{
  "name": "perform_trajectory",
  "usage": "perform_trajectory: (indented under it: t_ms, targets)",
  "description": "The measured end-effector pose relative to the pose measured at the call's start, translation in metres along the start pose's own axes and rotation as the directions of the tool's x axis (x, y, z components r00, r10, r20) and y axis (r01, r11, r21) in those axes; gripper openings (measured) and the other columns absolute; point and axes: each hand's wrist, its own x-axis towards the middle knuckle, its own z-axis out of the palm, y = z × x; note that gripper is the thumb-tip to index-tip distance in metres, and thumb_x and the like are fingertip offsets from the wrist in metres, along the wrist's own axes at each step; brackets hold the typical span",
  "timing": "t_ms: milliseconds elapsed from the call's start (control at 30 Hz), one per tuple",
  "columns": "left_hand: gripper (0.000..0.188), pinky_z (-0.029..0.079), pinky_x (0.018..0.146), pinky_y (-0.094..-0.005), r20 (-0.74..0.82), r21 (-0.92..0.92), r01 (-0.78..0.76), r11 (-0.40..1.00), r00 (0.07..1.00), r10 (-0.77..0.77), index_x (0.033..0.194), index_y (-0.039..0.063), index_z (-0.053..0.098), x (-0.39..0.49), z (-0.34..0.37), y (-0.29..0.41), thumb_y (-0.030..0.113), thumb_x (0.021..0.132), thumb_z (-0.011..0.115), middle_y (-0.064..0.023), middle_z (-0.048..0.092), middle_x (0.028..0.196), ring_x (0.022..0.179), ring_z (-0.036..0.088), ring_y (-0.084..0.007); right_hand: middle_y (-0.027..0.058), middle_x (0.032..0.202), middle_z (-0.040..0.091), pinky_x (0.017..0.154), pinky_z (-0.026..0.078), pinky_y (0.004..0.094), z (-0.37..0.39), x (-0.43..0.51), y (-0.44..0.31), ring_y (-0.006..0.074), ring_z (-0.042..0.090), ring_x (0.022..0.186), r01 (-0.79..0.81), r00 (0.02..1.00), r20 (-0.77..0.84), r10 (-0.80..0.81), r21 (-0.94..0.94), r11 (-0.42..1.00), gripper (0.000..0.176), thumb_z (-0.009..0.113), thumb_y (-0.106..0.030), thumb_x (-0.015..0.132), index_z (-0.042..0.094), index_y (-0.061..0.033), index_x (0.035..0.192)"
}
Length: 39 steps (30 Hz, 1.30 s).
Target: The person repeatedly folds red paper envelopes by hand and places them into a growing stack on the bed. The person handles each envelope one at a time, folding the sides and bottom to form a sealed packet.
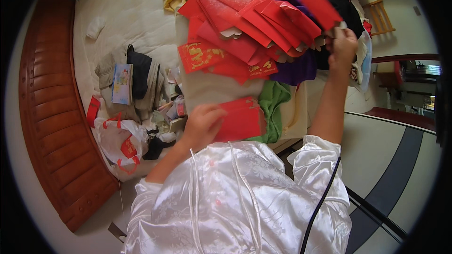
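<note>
My right hand (pixel 343 44) is raised at the upper right and grips one end of a red paper envelope (pixel 314 1), which is blurred. Beside it lies a large heap of red envelopes (pixel 240 14), some with gold print and scalloped flaps. Close to my body, a smaller stack of red envelopes (pixel 242 120) rests on a pale surface, next to a green cloth (pixel 275 109). At the stack's left edge is my left hand (pixel 204 121), its fingers bent and slightly blurred; whether it touches the stack or holds anything is unclear.
Left of me, folded clothes (pixel 144 77) with a booklet (pixel 122 84) on them and a white plastic bag (pixel 120 137) lie on the bed by a brown leather headboard (pixel 53 113). Purple cloth (pixel 296 68) lies under the heap. A wooden stool (pixel 379 17) stands far right.
</note>
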Motion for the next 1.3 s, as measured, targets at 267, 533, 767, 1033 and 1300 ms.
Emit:
perform_trajectory:
  t_ms: [267, 533, 767, 1033, 1300]
  targets:
    - [0.031, 0.051, 0.084, -0.0424, 0.027, 0.016, -0.069, 0.998, 0.997, 0.068, 0.104, 0.009, 0.069, -0.007, 0.008, -0.009, 0.001, 0.074, 0.074, -0.0104, 0.067, 0.103, 0.096, 0.063, -0.0325, 0.0067, 0.063, 0.063, 0.04, 0.044, 0.0302, 0.033, -0.014, 0.068, 0.0158, 0.06, 0.044, -0.1, 0.991, 0.043, 0.125, -0.376, 0.921, 0.014, 0.067, -0.013, 0.079, 0.058, -0.0023, 0.079]
    - [0.038, 0.048, 0.072, -0.0428, 0.165, 0.417, -0.179, 0.891, 0.979, 0.119, 0.113, 0.012, 0.065, -0.015, 0.022, -0.007, 0.016, 0.075, 0.065, -0.0088, 0.062, 0.105, 0.093, 0.061, -0.0299, 0.0068, 0.066, 0.064, 0.038, 0.042, 0.0274, 0.019, -0.026, 0.03, 0.0135, 0.059, 0.044, -0.179, 0.984, -0.052, 0.171, -0.359, 0.916, 0.029, 0.066, -0.021, 0.086, 0.056, 0.0004, 0.104]
    - [0.042, 0.046, 0.078, -0.0434, 0.093, 0.468, -0.144, 0.872, 0.989, 0.114, 0.119, 0.012, 0.062, -0.02, 0.032, -0.005, 0.019, 0.078, 0.061, -0.009, 0.058, 0.114, 0.102, 0.057, -0.0282, -0.0002, 0.07, 0.062, 0.066, 0.048, 0.0269, 0.002, -0.09, 0.031, 0.0097, 0.058, 0.065, 0.044, 0.998, 0.065, -0.023, -0.34, 0.939, 0.03, 0.069, -0.012, 0.09, 0.054, -0.0034, 0.115]
    - [0.058, 0.045, 0.089, -0.0448, 0.028, 0.25, -0.003, 0.968, 1.0, -0.004, 0.123, 0.019, 0.06, -0.028, 0.027, -0.004, 0.025, 0.069, 0.077, -0.0081, 0.056, 0.121, 0.11, 0.054, -0.0317, 0.0065, 0.089, 0.064, 0.068, 0.05, 0.0304, -0.019, -0.206, 0.055, 0.0165, 0.061, 0.076, 0.016, 0.652, 0.657, 0.378, -0.51, 0.86, 0.015, 0.067, -0.011, 0.087, 0.065, -0.0025, 0.1]
    - [0.07, 0.041, 0.096, -0.0448, 0.033, 0.173, 0.024, 0.985, 0.999, -0.03, 0.128, 0.019, 0.059, -0.034, 0.024, -0.006, 0.025, 0.063, 0.084, -0.009, 0.056, 0.126, 0.116, 0.053, -0.0328, 0.0058, 0.078, 0.064, 0.058, 0.049, 0.0305, -0.023, -0.21, 0.062, 0.0151, 0.062, 0.063, 0.001, 0.696, 0.59, 0.408, -0.57, 0.822, 0.013, 0.064, -0.011, 0.089, 0.061, -0.0016, 0.098]
